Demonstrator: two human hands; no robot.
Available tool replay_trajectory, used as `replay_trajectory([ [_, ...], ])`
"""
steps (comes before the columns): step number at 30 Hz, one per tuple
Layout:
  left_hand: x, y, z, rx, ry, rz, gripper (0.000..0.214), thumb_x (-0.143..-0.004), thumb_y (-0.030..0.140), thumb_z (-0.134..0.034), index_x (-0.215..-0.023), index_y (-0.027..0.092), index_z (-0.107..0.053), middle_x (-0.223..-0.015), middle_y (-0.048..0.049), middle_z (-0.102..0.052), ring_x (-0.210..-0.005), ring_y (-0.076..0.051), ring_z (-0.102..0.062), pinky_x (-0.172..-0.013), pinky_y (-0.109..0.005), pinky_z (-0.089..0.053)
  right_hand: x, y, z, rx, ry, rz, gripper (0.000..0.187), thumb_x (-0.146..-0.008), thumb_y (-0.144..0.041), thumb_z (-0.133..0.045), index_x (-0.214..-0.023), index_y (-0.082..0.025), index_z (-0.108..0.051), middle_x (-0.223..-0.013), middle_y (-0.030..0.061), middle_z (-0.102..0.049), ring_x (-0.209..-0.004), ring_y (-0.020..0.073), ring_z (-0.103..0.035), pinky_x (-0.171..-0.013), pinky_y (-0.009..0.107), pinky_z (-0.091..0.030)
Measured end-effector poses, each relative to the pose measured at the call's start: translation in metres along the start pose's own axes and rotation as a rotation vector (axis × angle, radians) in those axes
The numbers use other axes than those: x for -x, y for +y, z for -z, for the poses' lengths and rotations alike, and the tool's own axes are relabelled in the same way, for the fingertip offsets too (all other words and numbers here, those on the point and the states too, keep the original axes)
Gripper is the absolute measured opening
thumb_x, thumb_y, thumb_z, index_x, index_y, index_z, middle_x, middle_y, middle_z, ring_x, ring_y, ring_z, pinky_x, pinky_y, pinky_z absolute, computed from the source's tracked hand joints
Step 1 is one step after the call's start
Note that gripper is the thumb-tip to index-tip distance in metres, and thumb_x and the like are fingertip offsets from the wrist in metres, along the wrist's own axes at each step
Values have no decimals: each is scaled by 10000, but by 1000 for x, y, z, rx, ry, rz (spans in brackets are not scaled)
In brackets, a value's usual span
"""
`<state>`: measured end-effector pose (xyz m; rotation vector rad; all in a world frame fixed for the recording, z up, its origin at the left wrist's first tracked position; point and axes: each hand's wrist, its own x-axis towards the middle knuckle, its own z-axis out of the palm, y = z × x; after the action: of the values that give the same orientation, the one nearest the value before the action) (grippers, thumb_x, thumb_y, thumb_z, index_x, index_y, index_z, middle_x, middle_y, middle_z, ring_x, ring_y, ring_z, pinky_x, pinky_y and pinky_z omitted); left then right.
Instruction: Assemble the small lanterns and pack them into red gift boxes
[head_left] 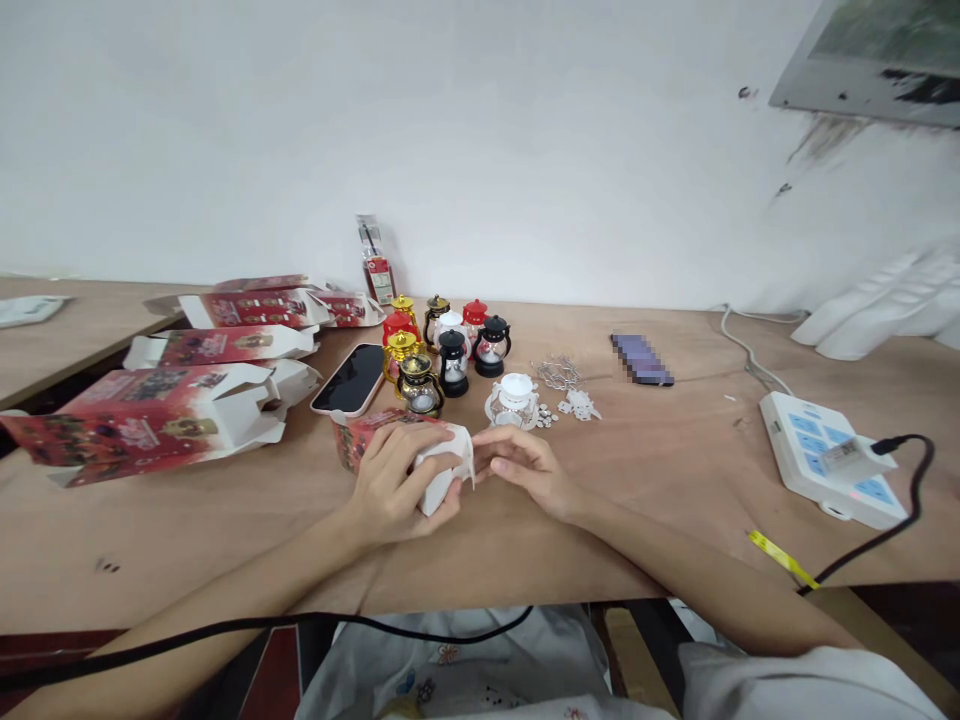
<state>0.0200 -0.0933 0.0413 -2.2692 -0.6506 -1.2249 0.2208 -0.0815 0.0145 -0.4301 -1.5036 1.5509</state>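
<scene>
A red printed cardboard box (367,432) lies on its side in front of me, its white end flaps turned to the right. My left hand (409,480) is wrapped over the box near that end. At the flap edge, my right hand (529,470) touches the white card with curved fingers; its palm looks free of any object. Just behind the hands sits a white mini lantern (515,400). Several more small lanterns stand in a cluster further back, among them a black one (453,362), a gold one (402,357) and a red one (475,315).
Several folded red boxes (172,415) lie at the left. A pink-edged phone (350,379) rests beside them. Metal rings (559,373) and small white pieces (579,404) lie behind my right hand. A bottle (379,270), a second phone (642,360) and a power strip (832,460) are around.
</scene>
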Motion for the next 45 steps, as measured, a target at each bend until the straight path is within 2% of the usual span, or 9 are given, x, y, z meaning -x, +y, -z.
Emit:
replay_trajectory([
  [2, 1, 1, -1, 16, -4, -1, 187, -720, 187, -639, -891, 183, -563, -930, -96, -651, -836, -216, -636, -700, -335, -485, 0, 0, -2, 58, 6, 30, 334, -806, -384, -688, -1093, -239, -596, -942, 18, -647, -881, 129, -631, -844, 316, -534],
  [7, 3, 3, -4, 88, -34, -40, 233, -723, 196, -649, -938, 174, -562, -927, -99, -667, -875, -222, -643, -739, -341, -503, 1, 3, -4, 122, 33, 44, 286, -752, -374, -736, -924, -225, -562, -1039, 22, -600, -920, 123, -628, -820, 284, -540],
  [11, 3, 2, -4, 141, -64, -43, 451, -719, 296, -718, -1087, 125, -521, -950, -134, -674, -927, -245, -640, -782, -359, -502, 1, 3, -4, 125, 54, 38, 284, -756, -369, -732, -868, -215, -522, -977, 9, -597, -856, 106, -625, -791, 273, -537],
  [15, 5, -2, -4, 85, -171, 12, 628, -735, 444, -695, -1217, 119, -459, -1078, -169, -658, -1022, -276, -613, -851, -398, -468, 0, 3, -2, 105, 96, 44, 309, -738, -378, -747, -828, -210, -505, -971, 14, -606, -857, 107, -622, -782, 268, -533],
  [21, 6, -5, -5, 87, -170, 17, 500, -750, 295, -684, -1190, 164, -484, -1037, -119, -687, -982, -241, -634, -843, -375, -447, 0, 4, -2, 134, 129, 33, 338, -713, -418, -756, -795, -206, -507, -995, 29, -615, -890, 122, -626, -792, 284, -537],
  [36, 7, -1, -7, 76, -123, 23, 438, -741, 316, -711, -1103, 163, -518, -972, -99, -703, -875, -228, -655, -740, -364, -463, 3, 3, -7, 280, 140, 31, 266, -761, -357, -717, -841, -214, -507, -896, 5, -604, -823, 119, -634, -763, 283, -548],
  [39, 7, 1, -7, 76, -77, 13, 444, -733, 325, -718, -1092, 148, -526, -962, -102, -706, -877, -235, -663, -728, -374, -478, 4, 2, -7, 295, 140, 54, 313, -748, -371, -735, -911, -227, -510, -912, 3, -610, -829, 122, -635, -774, 286, -547],
  [42, 7, 5, -7, 72, -35, -29, 409, -751, 354, -707, -1060, 140, -546, -947, -98, -714, -883, -231, -672, -761, -389, -500, 4, 3, -7, 316, 115, 85, 470, -702, -390, -778, -1065, -247, -516, -968, 14, -623, -855, 130, -633, -759, 275, -542],
  [45, 13, 9, -5, 59, 27, -105, 342, -762, 348, -708, -1020, 173, -567, -940, -62, -729, -909, -212, -675, -826, -384, -501, 4, 3, -8, 360, 6, 170, 570, -711, -443, -760, -1187, -244, -515, -1137, 69, -599, -1041, 172, -607, -871, 314, -518],
])
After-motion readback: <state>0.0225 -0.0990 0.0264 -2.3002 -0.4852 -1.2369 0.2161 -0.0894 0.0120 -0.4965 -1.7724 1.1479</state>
